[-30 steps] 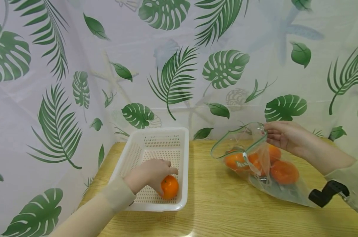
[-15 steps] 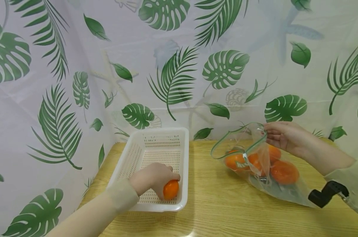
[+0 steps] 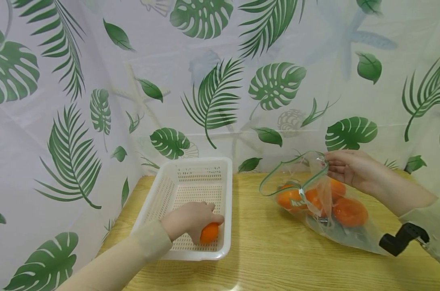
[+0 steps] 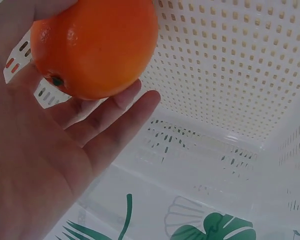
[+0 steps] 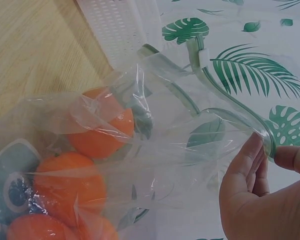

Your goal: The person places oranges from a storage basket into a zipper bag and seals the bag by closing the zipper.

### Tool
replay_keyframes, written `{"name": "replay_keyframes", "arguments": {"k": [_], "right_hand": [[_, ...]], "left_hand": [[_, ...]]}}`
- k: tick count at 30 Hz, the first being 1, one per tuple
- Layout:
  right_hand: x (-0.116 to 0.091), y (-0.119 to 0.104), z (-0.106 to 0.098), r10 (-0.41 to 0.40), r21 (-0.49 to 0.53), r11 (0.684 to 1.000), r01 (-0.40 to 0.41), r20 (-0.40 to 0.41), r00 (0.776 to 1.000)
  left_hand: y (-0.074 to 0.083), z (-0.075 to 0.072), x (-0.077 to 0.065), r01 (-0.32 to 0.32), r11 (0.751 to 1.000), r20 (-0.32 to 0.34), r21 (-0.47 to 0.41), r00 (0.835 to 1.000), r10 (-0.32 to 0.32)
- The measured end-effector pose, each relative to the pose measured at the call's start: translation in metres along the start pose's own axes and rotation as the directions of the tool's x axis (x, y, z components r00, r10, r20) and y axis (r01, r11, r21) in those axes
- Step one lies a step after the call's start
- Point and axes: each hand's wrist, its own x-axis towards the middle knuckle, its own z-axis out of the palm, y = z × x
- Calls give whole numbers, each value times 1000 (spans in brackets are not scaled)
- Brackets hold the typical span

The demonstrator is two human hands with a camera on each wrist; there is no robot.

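Observation:
In the head view, my left hand reaches into a white plastic basket and grips an orange near its front right corner. The left wrist view shows that orange between thumb and fingers, its small green stem end towards the palm. My right hand pinches the green-edged rim of a clear zip bag between thumb and fingertips. The bag's mouth gapes towards the basket, a white slider on its rim. Several oranges lie inside the bag, seen through the plastic.
Basket and bag stand on a wood-grain table, with a strip of tabletop between them. A leaf-printed sheet hangs behind and at the sides. A black strap is on the right wrist.
My left hand has moved slightly right and down over the orange in the basket, and its fingers have closed round it. The right hand and the bag have stayed in place.

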Motion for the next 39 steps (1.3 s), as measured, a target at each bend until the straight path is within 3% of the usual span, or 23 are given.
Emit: {"name": "replay_keyframes", "arguments": {"k": [10,25,39], "right_hand": [[0,1,1,0,-13,1000,0,-5,1000],[-2,0,3,14,-17,1000,-15,-17,1000],[-1,2,1,7,-5,1000,-7,-8,1000]], "left_hand": [[-2,-2,-4,13,1000,-31,6,999,-13],[-18,-5,-5,9,1000,-128,22,992,-6],[-25,-17,-4,13,1000,-169,15,986,-10]]}}
